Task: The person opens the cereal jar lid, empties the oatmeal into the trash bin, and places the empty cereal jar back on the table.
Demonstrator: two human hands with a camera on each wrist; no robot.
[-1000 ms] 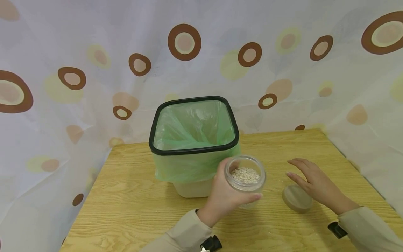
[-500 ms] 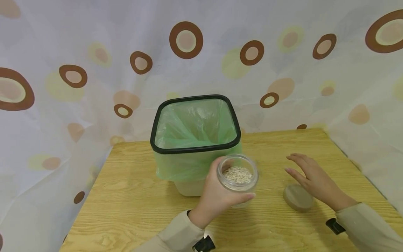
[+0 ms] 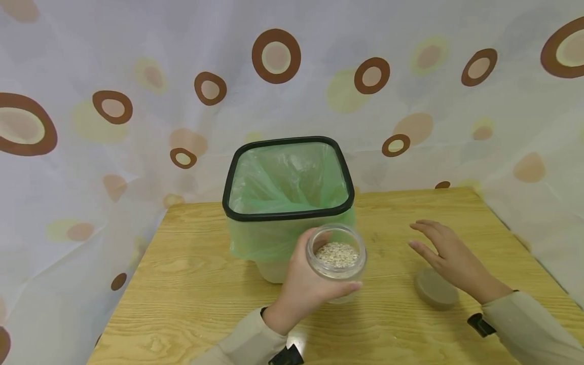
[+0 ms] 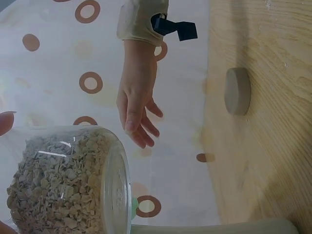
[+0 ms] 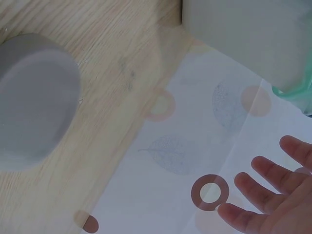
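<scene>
A white cloth with brown rings and pale spots [image 3: 276, 57] forms the backdrop behind a wood-grain table [image 3: 191, 284]. The left hand [image 3: 301, 286] holds a clear jar [image 3: 339, 274]: the fingers wrap the far side and the thumb lies along the near side. The jar is raised off the table with its uncovered mouth facing up. Oats [image 3: 337, 255] fill its lower part.

A bin [image 3: 271, 272] with a black rim [image 3: 287, 216] stands just beyond the left hand, slightly to its left. A green bag [image 3: 260, 238] lines the bin and folds down over its outside.

The right hand [image 3: 451, 261] is in the air to the right of the jar, well apart from it. Its fingers are parted and slightly bent, gripping nothing. A round, grey-beige lid [image 3: 435, 291] lies flat on the table below the right hand, not touching it. Light sleeves [image 3: 524, 324] cover both forearms.
</scene>
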